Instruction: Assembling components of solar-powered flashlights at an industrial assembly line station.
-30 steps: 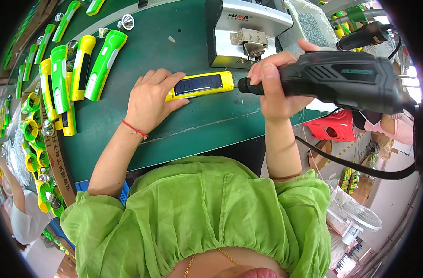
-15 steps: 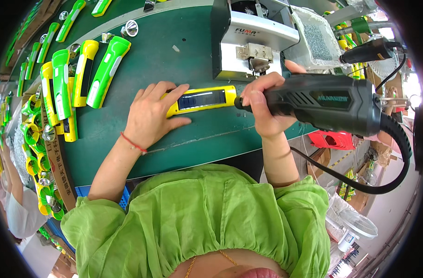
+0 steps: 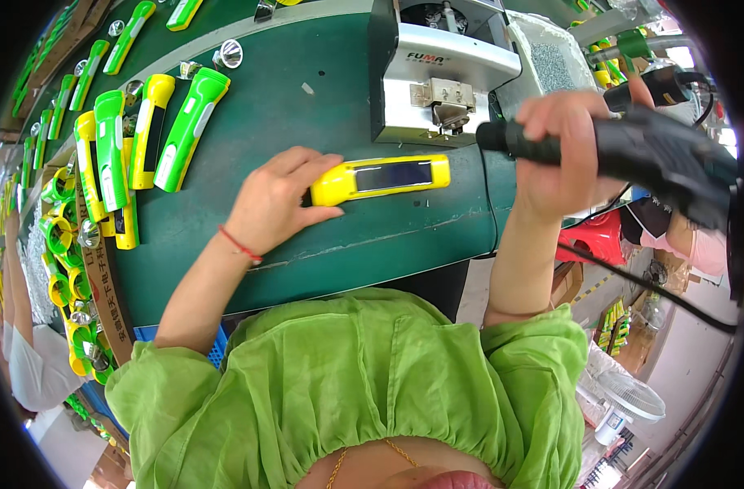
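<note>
My left hand [image 3: 272, 200] is closed round the wide head end of a yellow flashlight [image 3: 388, 176], which lies across the green bench with its dark panel facing up. My right hand [image 3: 561, 155] grips a black electric screwdriver [image 3: 661, 155] near its front end. The screwdriver's tip points left, past the flashlight's narrow end and apart from it. Its rear part is smeared by motion. Just behind the tip stands a silver screw feeder machine [image 3: 449, 81] with a metal block on its front.
Several green and yellow flashlights [image 3: 194, 130] lie at the left, with shiny reflector cups [image 3: 228, 55] by them. A cardboard box edge [image 3: 103, 281] borders the bench [image 3: 323, 253]. A white tub of small metal parts [image 3: 554, 67] stands beyond the feeder. Another person's arm [image 3: 15, 301] shows at far left.
My right hand has lifted the screwdriver away from the flashlight's narrow end, up and to the right. The flashlight has shifted right and shows its head more. My left hand has barely moved.
</note>
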Tool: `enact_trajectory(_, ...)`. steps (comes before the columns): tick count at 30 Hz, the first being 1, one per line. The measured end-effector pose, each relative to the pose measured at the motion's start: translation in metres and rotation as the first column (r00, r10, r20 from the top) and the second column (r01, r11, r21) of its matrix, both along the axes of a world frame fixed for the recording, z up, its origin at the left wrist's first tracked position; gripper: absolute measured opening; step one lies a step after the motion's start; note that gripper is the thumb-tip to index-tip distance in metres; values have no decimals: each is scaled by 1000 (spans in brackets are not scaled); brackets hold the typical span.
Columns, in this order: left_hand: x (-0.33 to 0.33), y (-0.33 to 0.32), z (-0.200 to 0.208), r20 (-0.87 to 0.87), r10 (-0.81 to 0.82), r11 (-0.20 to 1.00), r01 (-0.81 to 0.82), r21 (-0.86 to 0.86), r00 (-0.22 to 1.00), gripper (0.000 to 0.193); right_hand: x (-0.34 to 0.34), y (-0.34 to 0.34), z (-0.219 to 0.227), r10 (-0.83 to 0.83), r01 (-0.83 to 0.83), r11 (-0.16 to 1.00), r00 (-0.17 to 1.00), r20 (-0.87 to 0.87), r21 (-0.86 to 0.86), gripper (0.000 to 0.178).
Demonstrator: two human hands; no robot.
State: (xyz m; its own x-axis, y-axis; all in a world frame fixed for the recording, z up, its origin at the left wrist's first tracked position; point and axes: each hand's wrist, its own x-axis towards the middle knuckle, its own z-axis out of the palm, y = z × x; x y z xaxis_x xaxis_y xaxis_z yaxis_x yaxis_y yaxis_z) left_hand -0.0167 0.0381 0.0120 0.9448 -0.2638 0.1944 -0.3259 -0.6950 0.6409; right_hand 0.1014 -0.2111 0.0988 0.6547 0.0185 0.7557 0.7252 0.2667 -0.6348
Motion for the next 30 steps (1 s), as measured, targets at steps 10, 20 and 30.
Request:
enact_trajectory(10, 5, -25, -8, -11, 83, 993, -83, -80, 997, 57, 24, 20, -9, 163, -165, 986, 980, -113, -11, 7)
enact_trajectory(20, 14, -42, -13, -20, 97, 990, -98, -98, 995, 52, -13, 40, -23, 173, -177, 984, 964, -202, -1, 4)
enact_trajectory(30, 12, -45, -17, 15, 128, 984, -125, -127, 992, 53, -17, 57, -48, 135, -161, 980, 969, -206, -117, 51)
